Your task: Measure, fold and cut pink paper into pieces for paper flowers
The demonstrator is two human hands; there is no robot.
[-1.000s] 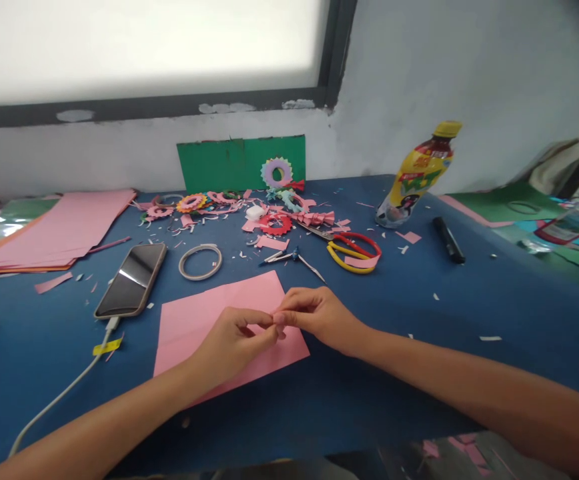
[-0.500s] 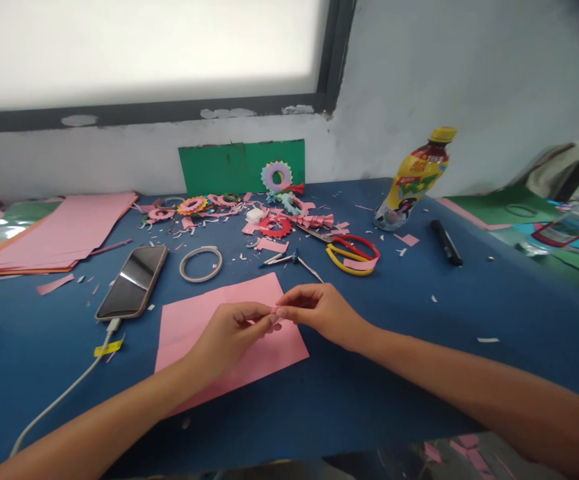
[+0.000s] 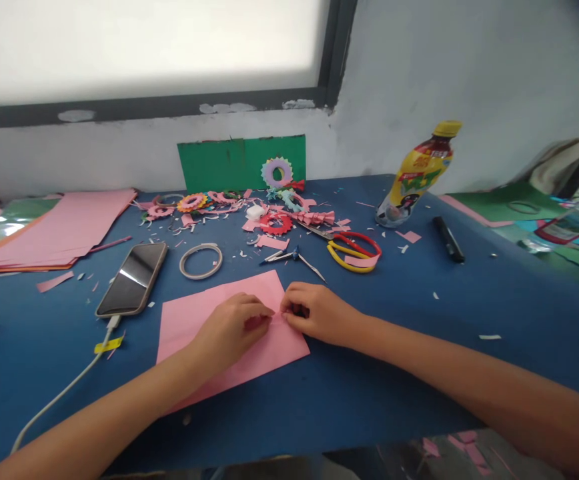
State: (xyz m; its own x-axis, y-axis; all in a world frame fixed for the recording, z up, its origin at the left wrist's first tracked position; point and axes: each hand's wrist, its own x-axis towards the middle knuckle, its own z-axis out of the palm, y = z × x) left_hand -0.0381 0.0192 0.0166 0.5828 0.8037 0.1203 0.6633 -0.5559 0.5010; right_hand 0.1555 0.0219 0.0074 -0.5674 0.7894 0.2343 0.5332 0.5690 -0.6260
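Note:
A small piece of pink paper is stretched between my two hands, hard to tell from the sheet behind it. My left hand pinches its left side, fingers closed. On the other side, the thumb and curled fingers of my right hand are closed on it. Both hands are over a larger pink paper sheet on the blue table. Just beyond the sheet lie a drawing compass, scissors with red and yellow handles, and a roll of tape.
A phone with a white charging cable is at left. Behind it is a stack of pink paper. Paper rings and scraps litter the back. A yellow-capped bottle and black marker stand and lie at right.
My fingertips, close together before, have moved slightly apart, with the small pink paper piece between them. My right hand's fingers are more curled. The view has shifted slightly.

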